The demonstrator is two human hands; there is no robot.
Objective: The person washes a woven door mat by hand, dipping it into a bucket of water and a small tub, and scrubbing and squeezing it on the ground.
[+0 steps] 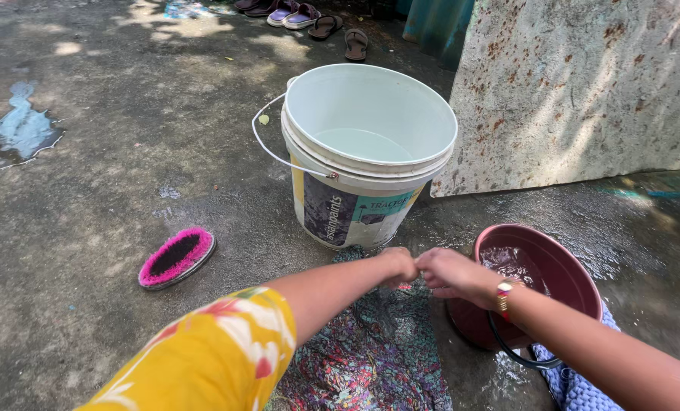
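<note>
Cloth first: the wet, multicoloured patterned fabric [378,358] lies spread flat on the ground directly below your forearms, and its far end rises to where your two hands meet. Your left hand [398,265] is curled into a fist around a bunched bit of that cloth, and your right hand [450,272] is closed just beside it, fingers pinched on the same bunch, the knuckles of both nearly touching. A gold-coloured watch [504,293] sits on your right wrist.

Just right of your hands stands a round maroon plastic basin [576,270] with water in it, its dark handle [519,352] hanging toward you over a blue knitted cloth [576,388]. Beyond your hands stands a large white plastic bucket [370,152] with a wire handle, holding some water. To your left a pink-bristled scrubbing brush [176,257] lies on its back, well apart from the fabric.

You are outdoors on damp, rough grey concrete [89,198], with a puddle [22,129] far left, sandals [332,30] at the far edge and a rust-spotted pale slab [584,91] leaning at right.
</note>
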